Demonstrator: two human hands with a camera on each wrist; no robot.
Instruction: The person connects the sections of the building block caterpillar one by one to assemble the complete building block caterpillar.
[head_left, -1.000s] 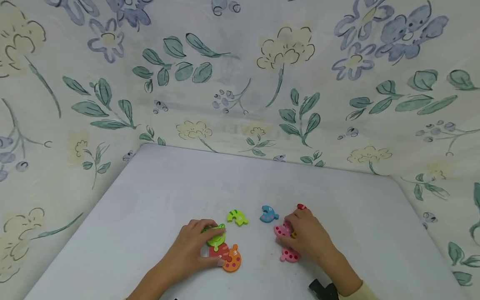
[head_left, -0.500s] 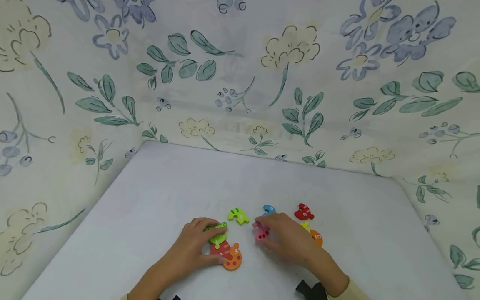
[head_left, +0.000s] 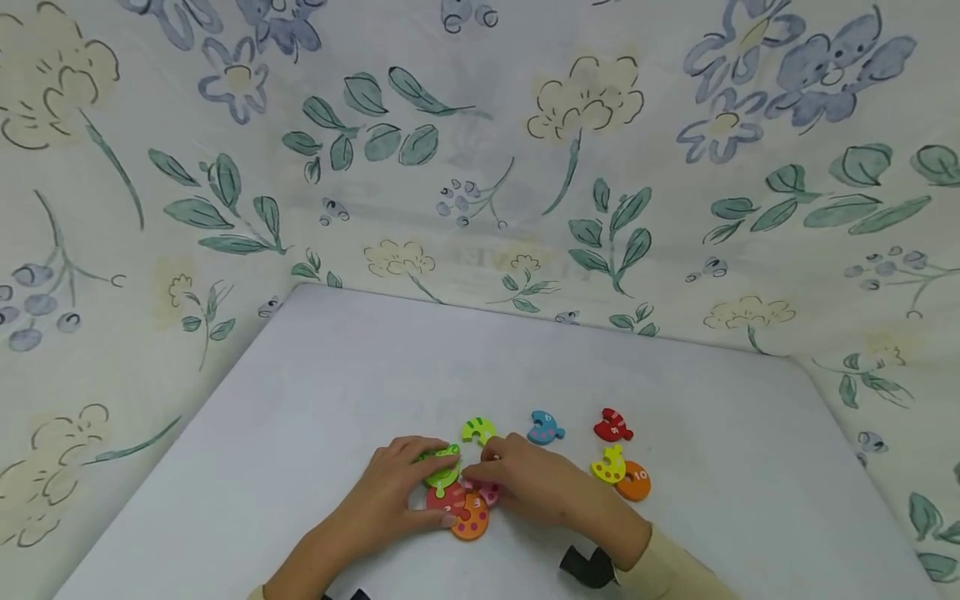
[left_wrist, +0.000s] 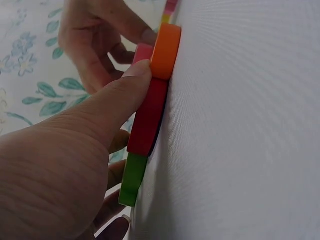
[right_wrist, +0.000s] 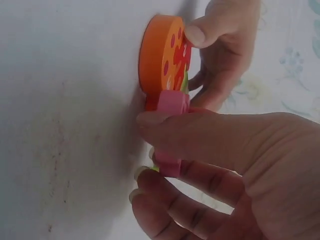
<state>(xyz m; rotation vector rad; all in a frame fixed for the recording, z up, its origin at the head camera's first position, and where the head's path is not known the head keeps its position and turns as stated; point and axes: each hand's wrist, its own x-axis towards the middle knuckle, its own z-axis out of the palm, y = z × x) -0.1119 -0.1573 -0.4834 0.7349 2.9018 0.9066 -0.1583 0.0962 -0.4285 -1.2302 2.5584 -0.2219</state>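
Note:
My left hand (head_left: pixel 382 492) holds a joined row of flat puzzle pieces on the table. In it are a green piece (head_left: pixel 442 477) with a face, a red striped piece (head_left: pixel 444 498) and an orange spotted piece (head_left: pixel 471 527). In the left wrist view, the thumb presses by the joint of the orange piece (left_wrist: pixel 166 52) and red piece (left_wrist: pixel 148 117), while the fingers reach round the green piece (left_wrist: pixel 132 180). Between thumb and fingers, my right hand (head_left: pixel 540 483) pinches a pink spotted piece (right_wrist: pixel 172 102) against the orange piece (right_wrist: pixel 155 55). That hand partly hides the pink piece.
Behind the hands lie a light green striped piece (head_left: pixel 477 430), a blue piece (head_left: pixel 544 427) and a red piece (head_left: pixel 612 425). A yellow piece (head_left: pixel 609 467) touches an orange numbered piece (head_left: pixel 633 481) at the right. Floral cloth (head_left: pixel 480 167) borders the white table (head_left: pixel 360 358).
My right hand has picked up the pink piece at the right and carried it left to the joined row. The left hand keeps its hold, almost unmoved.

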